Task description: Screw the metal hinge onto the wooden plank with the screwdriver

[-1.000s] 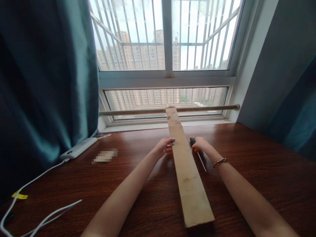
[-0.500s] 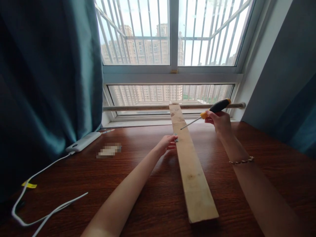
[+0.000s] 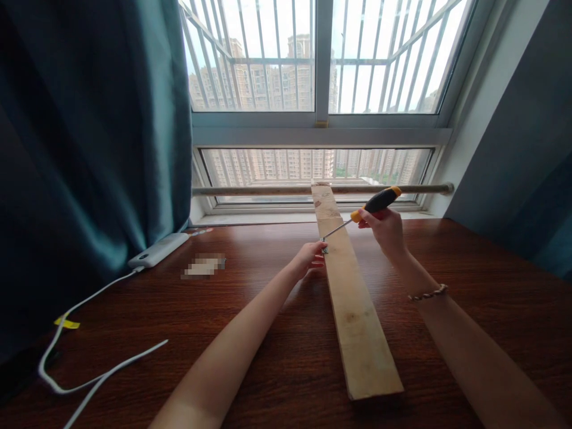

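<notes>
1. The right hand (image 3: 386, 229) is in the centre of the frame, a little to the right. It is closed around the black and orange handle of a screwdriver (image 3: 364, 213).
2. The metal shaft of the screwdriver slants down and to the left. Its tip is at the left edge of a wooden plank (image 3: 351, 298), near the middle of the frame.
3. At this edge there is a small metal piece (image 3: 325, 249), probably a screw or a small bracket; it is too small to tell which.
4. The left hand (image 3: 310, 257) is just left of the plank. Its fingers are bent and pinch the small metal piece against the edge of the plank.
5. The plank lies flat on the dark wooden counter (image 3: 268, 351) and runs from the lower centre of the frame up to the window sill.
6. Its far end touches a long rod (image 3: 268, 190) that lies across the bottom of the window.
7. In the left part of the frame a white power bank (image 3: 158, 250) lies on the counter near a teal curtain (image 3: 89, 149). A white cable (image 3: 80, 333) goes from it to the lower left corner.
8. A bracelet (image 3: 428, 293) is on the right wrist.
</notes>
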`<control>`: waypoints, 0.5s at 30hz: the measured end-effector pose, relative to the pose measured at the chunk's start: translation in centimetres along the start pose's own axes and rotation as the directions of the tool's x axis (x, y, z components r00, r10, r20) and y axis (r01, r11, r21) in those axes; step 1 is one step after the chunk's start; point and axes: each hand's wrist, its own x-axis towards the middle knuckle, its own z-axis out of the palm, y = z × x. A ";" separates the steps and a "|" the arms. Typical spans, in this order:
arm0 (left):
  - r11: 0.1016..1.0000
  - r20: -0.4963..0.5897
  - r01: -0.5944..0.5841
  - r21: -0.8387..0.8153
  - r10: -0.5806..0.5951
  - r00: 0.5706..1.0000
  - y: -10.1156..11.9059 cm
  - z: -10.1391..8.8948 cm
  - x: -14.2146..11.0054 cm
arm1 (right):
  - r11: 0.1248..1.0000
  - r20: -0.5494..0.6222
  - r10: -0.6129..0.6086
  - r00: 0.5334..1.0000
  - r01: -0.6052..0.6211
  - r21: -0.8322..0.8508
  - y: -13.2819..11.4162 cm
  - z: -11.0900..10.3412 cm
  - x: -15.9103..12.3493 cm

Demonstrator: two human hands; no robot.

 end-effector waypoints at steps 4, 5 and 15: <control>1.000 0.003 -0.002 -0.016 0.002 1.000 -0.1 0.1 -0.1 | 1.000 0.018 -0.016 1.000 0.016 -0.023 -0.2 -0.1 0.0; 1.000 0.002 -0.002 -0.021 0.002 1.000 -0.1 0.1 -0.1 | 0.999 0.025 -0.019 1.000 0.019 -0.031 -0.3 -0.2 -0.1; 0.997 0.011 -0.007 -0.075 0.008 1.000 -0.3 0.3 -0.2 | 0.960 0.209 -0.026 0.978 -0.034 0.278 -3.1 1.7 -0.1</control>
